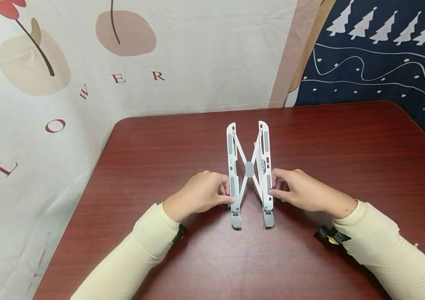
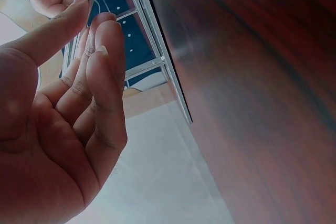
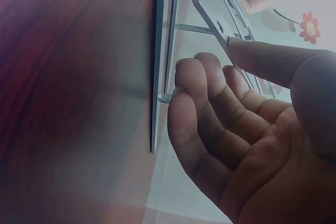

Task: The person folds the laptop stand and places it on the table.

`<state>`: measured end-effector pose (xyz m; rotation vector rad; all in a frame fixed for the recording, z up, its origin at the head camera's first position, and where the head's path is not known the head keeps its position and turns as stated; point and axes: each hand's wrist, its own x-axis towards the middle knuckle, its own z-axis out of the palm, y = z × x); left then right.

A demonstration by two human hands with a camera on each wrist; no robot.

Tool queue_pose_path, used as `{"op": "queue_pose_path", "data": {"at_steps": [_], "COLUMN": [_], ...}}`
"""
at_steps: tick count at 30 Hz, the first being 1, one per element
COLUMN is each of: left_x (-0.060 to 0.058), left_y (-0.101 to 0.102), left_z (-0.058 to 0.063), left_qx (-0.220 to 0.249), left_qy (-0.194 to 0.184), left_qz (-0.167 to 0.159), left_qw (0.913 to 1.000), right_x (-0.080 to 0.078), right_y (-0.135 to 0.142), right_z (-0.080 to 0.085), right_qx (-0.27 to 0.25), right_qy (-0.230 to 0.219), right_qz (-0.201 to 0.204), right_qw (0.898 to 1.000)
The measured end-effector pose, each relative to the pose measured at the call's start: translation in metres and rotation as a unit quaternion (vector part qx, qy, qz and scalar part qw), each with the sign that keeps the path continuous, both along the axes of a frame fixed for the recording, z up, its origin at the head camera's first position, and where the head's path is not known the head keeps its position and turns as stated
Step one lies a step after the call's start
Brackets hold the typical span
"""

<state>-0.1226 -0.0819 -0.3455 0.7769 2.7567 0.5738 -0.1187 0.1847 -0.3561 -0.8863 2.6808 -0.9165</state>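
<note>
A silver folding laptop stand (image 1: 249, 169) stands on the table, its two long side rails joined by crossed bars at a grey hub. Grey pads line the rails, and small hinged feet (image 1: 269, 219) point toward me. My left hand (image 1: 202, 191) pinches the left rail near its front end, thumb on top. On the opposite rail, my right hand (image 1: 302, 189) does the same with thumb and fingers. From the left wrist view, the lower rail (image 2: 157, 40) lies along the tabletop. The right wrist view shows the upper arm (image 3: 205, 9) raised at an angle above its base.
The dark red wooden table (image 1: 159, 141) extends around the stand on all sides. Behind its far edge hangs a pale cloth (image 1: 204, 50) with flowers and letters. A navy cloth (image 1: 377, 71) with white trees hangs at the right. Dark straps (image 1: 334, 235) circle the wrists.
</note>
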Motion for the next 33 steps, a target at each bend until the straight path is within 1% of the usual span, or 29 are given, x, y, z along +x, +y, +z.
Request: {"op": "queue_pose_path", "data": {"at_steps": [25,33], "left_x": [-0.0007,0.0006], "left_y": [-0.0002,0.0004], "left_z": [-0.0035,-0.0023], "left_qx": [0.003,0.003], "left_qy": [0.004,0.005], "left_qz": [-0.006,-0.005], "left_qw": [1.0000,1.0000], "right_x": [0.0014,0.0015], "right_y": [-0.0057,-0.0074], "right_z": [-0.0008,-0.0021], "right_qx": [-0.005,-0.008], "right_qy": [0.002,0.005], "right_qz": [-0.003,-0.001], "right_qw": [1.000,1.000]}}
